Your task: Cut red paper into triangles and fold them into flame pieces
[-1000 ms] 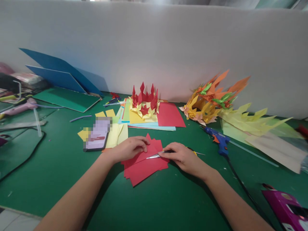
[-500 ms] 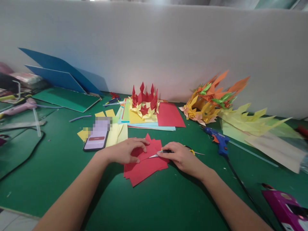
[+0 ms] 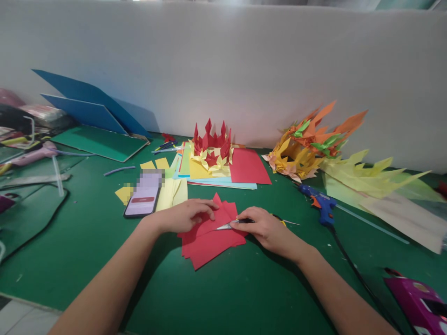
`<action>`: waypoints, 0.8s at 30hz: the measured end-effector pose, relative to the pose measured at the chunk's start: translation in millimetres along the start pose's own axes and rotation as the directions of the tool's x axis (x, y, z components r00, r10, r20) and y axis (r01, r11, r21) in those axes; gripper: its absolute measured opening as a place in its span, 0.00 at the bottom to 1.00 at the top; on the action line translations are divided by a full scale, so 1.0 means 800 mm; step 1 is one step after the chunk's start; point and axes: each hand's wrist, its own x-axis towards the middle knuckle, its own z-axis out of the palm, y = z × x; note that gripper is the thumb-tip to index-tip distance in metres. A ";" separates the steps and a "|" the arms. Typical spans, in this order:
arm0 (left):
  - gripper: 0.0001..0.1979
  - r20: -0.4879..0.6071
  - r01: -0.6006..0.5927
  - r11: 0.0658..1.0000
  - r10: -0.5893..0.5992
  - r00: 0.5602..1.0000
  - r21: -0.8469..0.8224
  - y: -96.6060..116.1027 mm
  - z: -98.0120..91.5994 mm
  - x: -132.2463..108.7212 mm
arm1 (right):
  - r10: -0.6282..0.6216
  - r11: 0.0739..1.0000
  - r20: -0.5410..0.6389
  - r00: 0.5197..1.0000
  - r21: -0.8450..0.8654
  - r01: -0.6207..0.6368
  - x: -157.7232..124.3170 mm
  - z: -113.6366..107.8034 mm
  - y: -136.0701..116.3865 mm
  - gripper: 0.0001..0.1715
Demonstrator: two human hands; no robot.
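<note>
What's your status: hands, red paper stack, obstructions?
Right hand holds silver-tipped tool, tip over red paper stack. Left hand on stack's left side. Phone, glue gun clear of stack.

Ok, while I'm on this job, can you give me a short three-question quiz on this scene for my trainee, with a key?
1. Which hand holds the silver-bladed tool?
2. True or false: from the wearer's view, the phone lies to the left of the red paper.
3. The glue gun just beyond the right hand on its right side is: a) pink, b) blue, c) yellow.

Key:
1. The right hand; the left hand touches the red paper.
2. True.
3. b) blue.
</note>
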 end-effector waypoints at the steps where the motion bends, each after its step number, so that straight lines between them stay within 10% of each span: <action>1: 0.19 -0.003 0.005 1.000 -0.005 1.000 -0.006 0.000 0.000 0.001 | -0.001 1.000 0.002 1.000 0.002 0.001 0.000 -0.001 0.000 0.22; 24: 0.19 -0.016 -0.001 1.000 0.001 1.000 -0.014 -0.002 0.002 0.005 | -0.060 0.998 0.037 0.997 0.036 0.059 0.018 0.009 -0.014 0.22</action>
